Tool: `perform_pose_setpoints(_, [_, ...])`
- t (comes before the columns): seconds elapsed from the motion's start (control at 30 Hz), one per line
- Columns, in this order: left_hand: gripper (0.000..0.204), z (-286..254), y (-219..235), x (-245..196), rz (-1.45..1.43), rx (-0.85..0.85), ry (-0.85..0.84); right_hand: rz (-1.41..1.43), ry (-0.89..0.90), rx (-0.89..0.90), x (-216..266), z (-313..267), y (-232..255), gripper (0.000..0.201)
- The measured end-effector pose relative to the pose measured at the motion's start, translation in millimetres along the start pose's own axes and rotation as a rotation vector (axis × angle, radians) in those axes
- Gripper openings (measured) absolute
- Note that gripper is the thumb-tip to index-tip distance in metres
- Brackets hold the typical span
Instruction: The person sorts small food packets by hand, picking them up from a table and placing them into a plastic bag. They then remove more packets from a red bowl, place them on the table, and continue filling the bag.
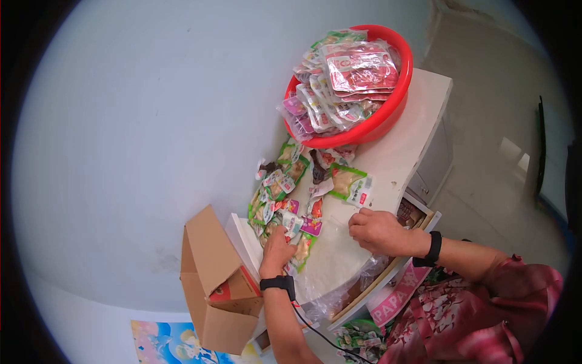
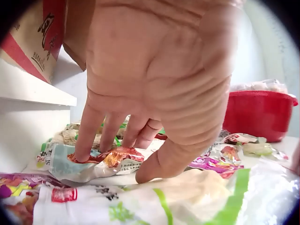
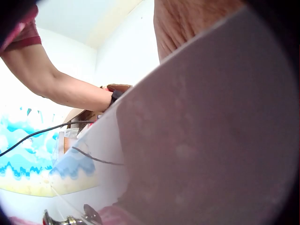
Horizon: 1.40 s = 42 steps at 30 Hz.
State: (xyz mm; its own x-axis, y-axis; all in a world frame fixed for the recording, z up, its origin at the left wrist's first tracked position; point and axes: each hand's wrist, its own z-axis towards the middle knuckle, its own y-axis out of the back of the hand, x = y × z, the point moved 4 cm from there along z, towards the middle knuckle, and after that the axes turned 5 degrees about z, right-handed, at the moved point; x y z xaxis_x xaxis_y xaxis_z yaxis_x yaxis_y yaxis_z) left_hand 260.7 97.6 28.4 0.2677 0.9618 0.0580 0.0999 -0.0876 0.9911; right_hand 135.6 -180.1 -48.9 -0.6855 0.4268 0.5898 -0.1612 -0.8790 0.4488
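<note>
My left hand (image 1: 279, 250) reaches down into a heap of small snack packets at the left of the white tabletop (image 1: 339, 249). In the left wrist view its fingers extend onto a white and blue packet (image 2: 115, 164) with a reddish food picture, the thumb lying at its near side. A green-edged packet (image 2: 197, 197) lies in front of it. My right hand (image 1: 381, 232) rests near the tabletop's front edge with loosely curled fingers, and nothing shows in it. Just beyond it lies a green-edged packet (image 1: 350, 183). The right wrist view shows mostly the table's surface, with that hand largely cut off.
A red basin (image 1: 397, 109) piled with packets stands at the far end of the table. An open cardboard box (image 1: 215, 255) sits at the left by the wall. Below the tabletop, a drawer (image 1: 357, 297) with clear plastic stands pulled out. A black cable (image 1: 309, 327) runs from the left wrist.
</note>
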Motion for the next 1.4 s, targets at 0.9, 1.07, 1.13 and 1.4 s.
perform_pose_setpoints(0.9, [0.030,89,27,-115,-0.157,-0.548,-0.090,0.001,-0.022,0.045,0,0,1,0.018])
perform_pose_setpoints(1.07, [0.046,79,23,-126,-0.312,-0.615,-0.175,-0.018,-0.037,0.052,2,2,3,0.019])
perform_pose_setpoints(1.13, [0.048,64,21,-111,-0.460,-0.578,-0.122,-0.023,-0.037,0.055,3,3,4,0.019])
perform_pose_setpoints(1.4, [0.045,-90,42,-41,-0.580,-0.669,0.201,-0.001,-0.025,0.042,1,2,1,0.019])
